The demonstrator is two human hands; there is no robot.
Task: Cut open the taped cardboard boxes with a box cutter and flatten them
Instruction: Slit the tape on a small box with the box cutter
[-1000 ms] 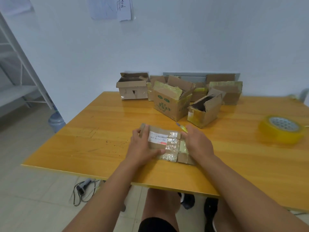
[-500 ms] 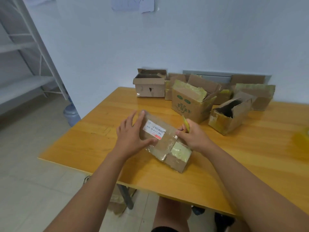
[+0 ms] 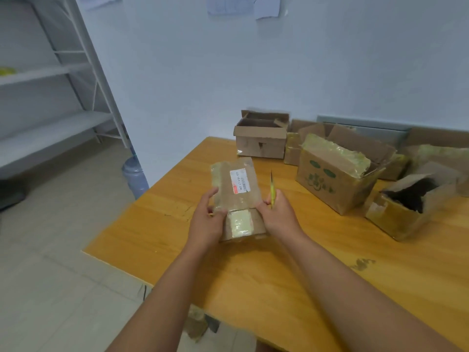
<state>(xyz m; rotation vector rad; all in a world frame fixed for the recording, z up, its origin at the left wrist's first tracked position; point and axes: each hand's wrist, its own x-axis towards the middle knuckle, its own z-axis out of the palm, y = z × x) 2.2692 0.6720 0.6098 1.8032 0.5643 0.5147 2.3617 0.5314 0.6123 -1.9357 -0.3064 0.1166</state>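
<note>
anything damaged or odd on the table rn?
Yes. The plain box at the back corner has a ragged hole torn in its front wall. The small box on the right lies tipped, its open mouth crumpled. A dark scuff marks the table.

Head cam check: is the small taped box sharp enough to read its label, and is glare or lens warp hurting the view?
Head view: small taped box slightly soft, label print unreadable; both forearms smeared by motion blur. Tape on the small box and on the big box shows dull sheen, no blown-out glare. Wide-angle warp tilts the shelf. Light is flat and bluish, with soft shadows.
</note>
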